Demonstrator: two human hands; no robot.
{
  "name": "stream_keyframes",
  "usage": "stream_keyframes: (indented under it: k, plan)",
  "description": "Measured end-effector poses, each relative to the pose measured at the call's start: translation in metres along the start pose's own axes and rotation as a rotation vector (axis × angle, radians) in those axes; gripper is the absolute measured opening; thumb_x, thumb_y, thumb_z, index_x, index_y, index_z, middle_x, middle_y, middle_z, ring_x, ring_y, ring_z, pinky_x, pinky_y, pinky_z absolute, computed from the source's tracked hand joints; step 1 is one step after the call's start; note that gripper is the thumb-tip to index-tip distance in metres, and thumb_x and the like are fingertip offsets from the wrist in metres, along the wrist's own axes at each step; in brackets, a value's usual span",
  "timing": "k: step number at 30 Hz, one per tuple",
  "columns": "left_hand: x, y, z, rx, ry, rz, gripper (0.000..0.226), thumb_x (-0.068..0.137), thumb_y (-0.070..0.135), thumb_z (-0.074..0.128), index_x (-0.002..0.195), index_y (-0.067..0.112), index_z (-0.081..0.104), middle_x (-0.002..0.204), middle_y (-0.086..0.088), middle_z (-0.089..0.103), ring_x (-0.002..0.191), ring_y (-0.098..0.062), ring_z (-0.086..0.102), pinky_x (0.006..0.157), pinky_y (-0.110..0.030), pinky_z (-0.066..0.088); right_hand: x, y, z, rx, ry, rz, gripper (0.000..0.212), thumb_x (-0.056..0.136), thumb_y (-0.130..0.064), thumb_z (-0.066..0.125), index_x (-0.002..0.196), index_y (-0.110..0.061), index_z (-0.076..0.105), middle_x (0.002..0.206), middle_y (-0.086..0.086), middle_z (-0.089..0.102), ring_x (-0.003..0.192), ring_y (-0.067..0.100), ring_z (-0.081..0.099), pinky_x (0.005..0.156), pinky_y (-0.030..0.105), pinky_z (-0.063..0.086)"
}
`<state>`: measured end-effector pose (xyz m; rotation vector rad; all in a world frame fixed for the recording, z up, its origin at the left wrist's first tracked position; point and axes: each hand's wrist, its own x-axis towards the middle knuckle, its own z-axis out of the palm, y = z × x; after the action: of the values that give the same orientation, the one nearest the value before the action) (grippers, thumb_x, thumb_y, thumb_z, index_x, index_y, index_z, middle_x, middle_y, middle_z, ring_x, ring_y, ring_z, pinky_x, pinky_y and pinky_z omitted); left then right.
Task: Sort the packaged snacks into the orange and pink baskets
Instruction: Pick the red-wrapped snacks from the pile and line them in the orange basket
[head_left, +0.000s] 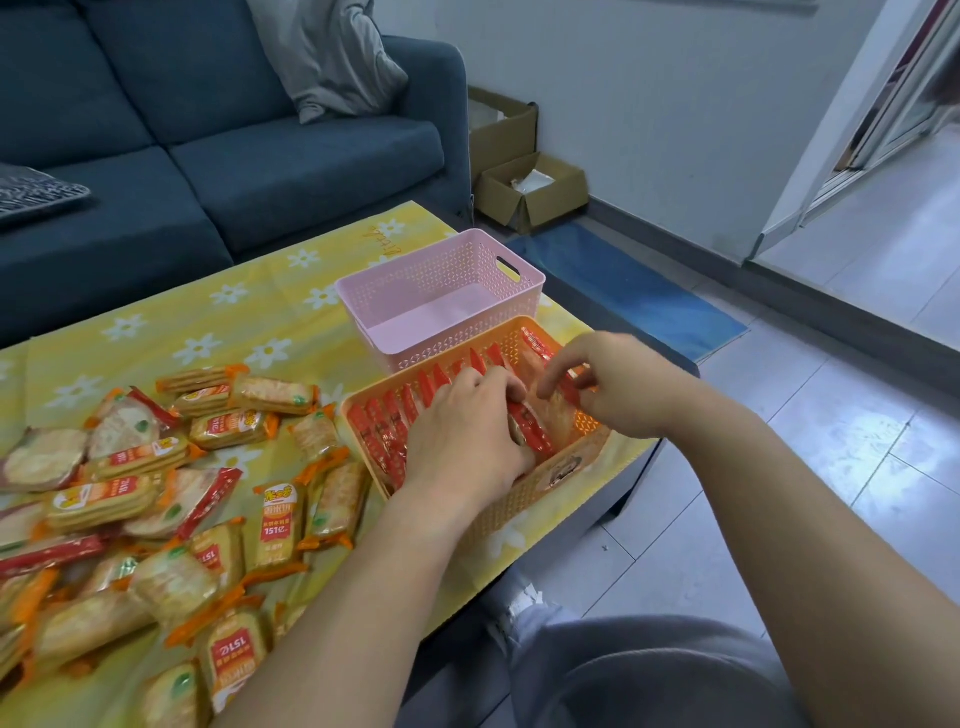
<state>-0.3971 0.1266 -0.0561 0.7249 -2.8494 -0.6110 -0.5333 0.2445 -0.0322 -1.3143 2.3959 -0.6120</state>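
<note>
Both hands down in the orange basket (524, 501) at the near right corner of the table. Left hand (462, 431) curled over the row of red packets (384, 431) standing on edge inside, fingers bent and pressed against one red packet (530, 428) near the middle. Right hand (618, 384) half open, fingertips pinching the far end of that same packet, which sits tilted against the others. Pink basket (441, 296) just behind the orange one, touching or nearly so, nothing visible in it. Big loose pile of snack packs (156, 499) spread over the yellow flowered tablecloth (249, 306) to the left, mostly orange-trimmed cracker packs with a few red-edged ones mixed in. Blue sofa (234, 145) behind the table, cardboard boxes (524, 176) on the floor beside it.
</note>
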Motion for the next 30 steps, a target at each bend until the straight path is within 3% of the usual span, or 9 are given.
stream_keyframes:
  k: [4,7,12,18,23,25,30]
  plan:
    - [0.004,-0.008,-0.009,-0.166,-0.181,0.012,0.056,0.07,0.049,0.073,0.124,0.04,0.061,0.112,0.014,0.056,0.104,-0.01,0.056,0.084,-0.033,0.049,0.001,0.002,0.003,0.134,-0.044,0.033,0.042,0.085,-0.002,0.056,0.098,-0.033,0.081,0.111,-0.014,0.069,0.106,0.012,0.063,0.093,0.039,0.057]
    - [0.004,-0.013,-0.012,-0.416,-0.164,-0.023,0.028,0.086,0.042,0.068,0.112,0.036,0.073,0.103,0.019,0.067,0.096,-0.003,0.06,0.075,-0.022,0.045,0.002,-0.001,0.004,0.228,-0.019,0.038,0.032,0.084,-0.013,0.058,0.087,-0.035,0.082,0.104,-0.014,0.071,0.102,0.011,0.065,0.093,0.042,0.057]
    - [0.007,-0.009,0.006,-0.114,0.108,-0.035,0.01,0.09,0.04,0.071,0.1,0.038,0.073,0.101,0.016,0.063,0.101,-0.013,0.055,0.073,-0.03,0.044,0.003,0.0,0.008,0.217,-0.008,0.053,0.02,0.083,-0.008,0.069,0.083,-0.025,0.079,0.092,-0.013,0.073,0.094,0.01,0.068,0.085,0.031,0.06]
    - [0.014,-0.007,0.016,0.158,0.09,-0.055,0.022,0.093,0.045,0.064,0.109,0.036,0.075,0.122,0.003,0.053,0.115,-0.027,0.042,0.084,-0.038,0.047,0.012,-0.001,0.026,-0.022,-0.06,0.112,0.019,0.083,-0.003,0.066,0.087,-0.018,0.077,0.089,-0.008,0.072,0.082,0.008,0.065,0.075,0.027,0.057]
    - [0.005,-0.012,0.003,0.007,0.027,-0.049,0.024,0.094,0.045,0.059,0.11,0.034,0.074,0.119,0.003,0.054,0.115,-0.026,0.041,0.087,-0.043,0.047,0.017,-0.024,0.024,-0.295,0.028,0.169,0.022,0.087,-0.017,0.052,0.089,-0.017,0.074,0.082,0.002,0.071,0.076,0.022,0.069,0.07,0.043,0.063]
    - [-0.004,-0.02,-0.008,-0.068,0.062,-0.069,0.02,0.091,0.042,0.062,0.105,0.035,0.074,0.114,0.002,0.056,0.114,-0.027,0.046,0.09,-0.044,0.048,0.016,-0.043,0.022,-0.344,0.115,0.155,0.022,0.088,-0.022,0.049,0.086,-0.019,0.071,0.078,0.002,0.069,0.071,0.023,0.068,0.065,0.041,0.063]
    - [-0.039,-0.062,-0.042,-0.216,0.126,-0.177,0.014,0.082,0.039,0.062,0.085,0.028,0.071,0.094,-0.005,0.071,0.096,-0.03,0.065,0.076,-0.039,0.052,0.017,-0.112,0.049,-0.05,0.093,-0.025,0.024,0.081,-0.02,0.053,0.088,-0.023,0.076,0.089,0.003,0.073,0.083,0.026,0.067,0.074,0.044,0.06]
